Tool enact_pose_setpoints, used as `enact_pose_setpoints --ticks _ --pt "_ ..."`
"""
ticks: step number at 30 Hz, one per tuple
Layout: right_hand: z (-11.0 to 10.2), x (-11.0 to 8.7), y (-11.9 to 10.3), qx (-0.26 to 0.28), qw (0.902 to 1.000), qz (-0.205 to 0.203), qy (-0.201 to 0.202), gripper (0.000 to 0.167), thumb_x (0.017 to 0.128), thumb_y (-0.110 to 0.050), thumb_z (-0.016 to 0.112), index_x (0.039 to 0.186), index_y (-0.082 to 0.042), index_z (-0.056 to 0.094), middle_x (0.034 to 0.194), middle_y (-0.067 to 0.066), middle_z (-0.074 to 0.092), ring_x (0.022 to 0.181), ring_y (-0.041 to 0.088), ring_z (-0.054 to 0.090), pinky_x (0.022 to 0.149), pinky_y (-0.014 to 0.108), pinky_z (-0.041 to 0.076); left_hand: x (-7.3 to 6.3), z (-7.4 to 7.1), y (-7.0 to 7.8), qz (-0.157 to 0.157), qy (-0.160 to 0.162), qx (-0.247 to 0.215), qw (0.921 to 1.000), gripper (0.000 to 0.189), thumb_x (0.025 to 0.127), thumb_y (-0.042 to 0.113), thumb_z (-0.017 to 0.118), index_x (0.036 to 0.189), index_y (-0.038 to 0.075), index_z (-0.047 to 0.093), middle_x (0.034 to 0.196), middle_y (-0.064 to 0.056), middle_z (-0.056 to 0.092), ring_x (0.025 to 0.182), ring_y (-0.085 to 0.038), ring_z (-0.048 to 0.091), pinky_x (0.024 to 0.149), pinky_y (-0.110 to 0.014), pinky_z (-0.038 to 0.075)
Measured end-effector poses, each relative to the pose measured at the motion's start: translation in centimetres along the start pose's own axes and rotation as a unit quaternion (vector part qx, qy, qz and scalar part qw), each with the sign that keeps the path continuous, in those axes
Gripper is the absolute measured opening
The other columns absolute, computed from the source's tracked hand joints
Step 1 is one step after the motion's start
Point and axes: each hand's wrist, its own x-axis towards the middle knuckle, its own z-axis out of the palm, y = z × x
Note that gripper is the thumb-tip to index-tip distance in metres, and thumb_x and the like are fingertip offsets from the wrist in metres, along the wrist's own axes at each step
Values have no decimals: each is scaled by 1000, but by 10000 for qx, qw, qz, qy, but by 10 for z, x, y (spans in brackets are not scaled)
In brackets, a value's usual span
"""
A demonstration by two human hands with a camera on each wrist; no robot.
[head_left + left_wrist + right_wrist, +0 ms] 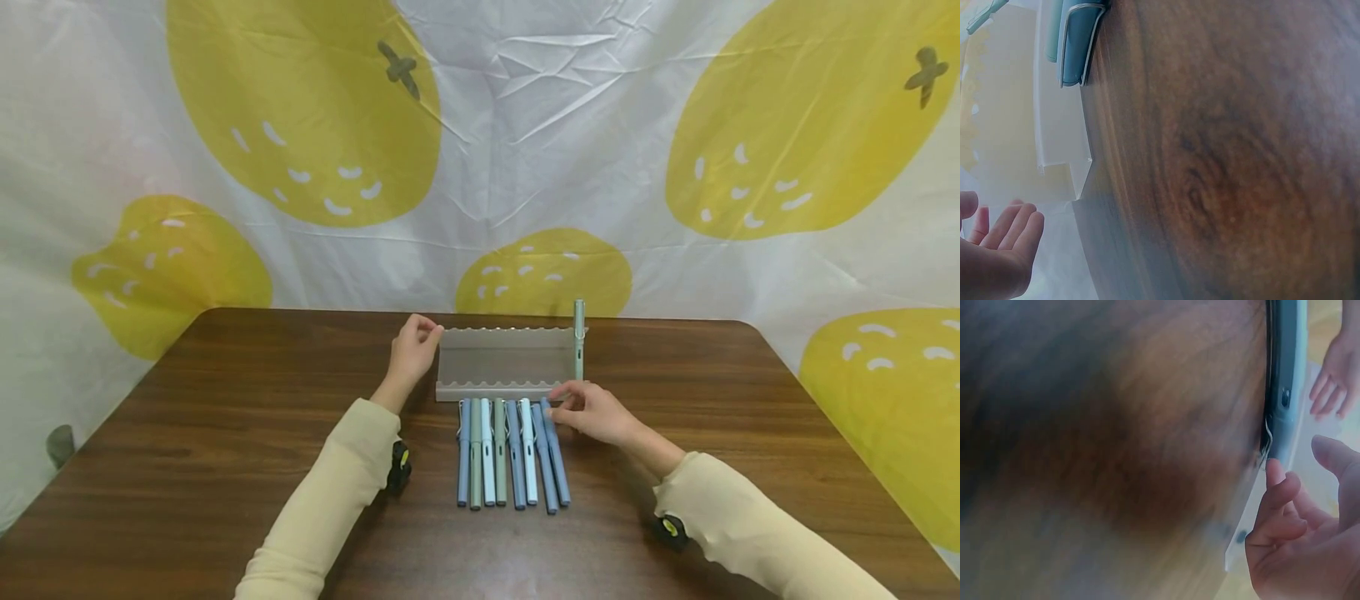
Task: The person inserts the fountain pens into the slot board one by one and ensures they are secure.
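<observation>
A clear pen rack (510, 392) with scalloped edges stands on the table. In its right end slot leans a green capped pen (578, 342). My left hand (412, 354) is at the rack's upper left corner, fingertips right at the edge; the left wrist view shows its fingers (1013, 231) fairly straight. My right hand (600, 412) is over the cap end of the rightmost blue pen (557, 458). In the right wrist view its thumb (1332, 453) stands apart from that pen, with a bent fingertip near the cap's end.
Several capped pens in blue, green and pale blue lie side by side in front of the rack, including a pale blue pen (488, 458) and a green pen (476, 462). Behind the brown wooden table (225, 433) hangs a fruit-print cloth (525, 167).
</observation>
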Motion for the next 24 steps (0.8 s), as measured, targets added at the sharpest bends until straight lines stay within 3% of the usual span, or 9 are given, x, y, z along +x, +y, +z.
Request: enact_pose_setpoints --ticks 8,20,24 --pt "5 -1 -4 -701 9970 -340 11 37 79 -23 67 105 -2 52 69 0 54 59 13 48 54 30 40 0 0 -1 0 -13 16 10000 21 90 22 51 97 2 50 101 -18 60 96 -29 54 79 -41 41" --pt "-10 -7 3 -930 9936 -547 -343 33 80 -8 62 110 -2 52 70 0 53 58 13 47 53 30 39 1 1 -1 38 34 23 10000 20 90 21 51 96 2 50 100 -18 61 95 -29 55 79 -41 41" --pt "-11 -6 3 -1119 9913 -561 -407 32 81 -11 61 111 -3 53 70 -1 53 59 12 47 53 30 39 0 0 -1 52 12 23 10000 20 90 20 51 97 2 50 101 -19 60 96 -29 55 79 -41 41"
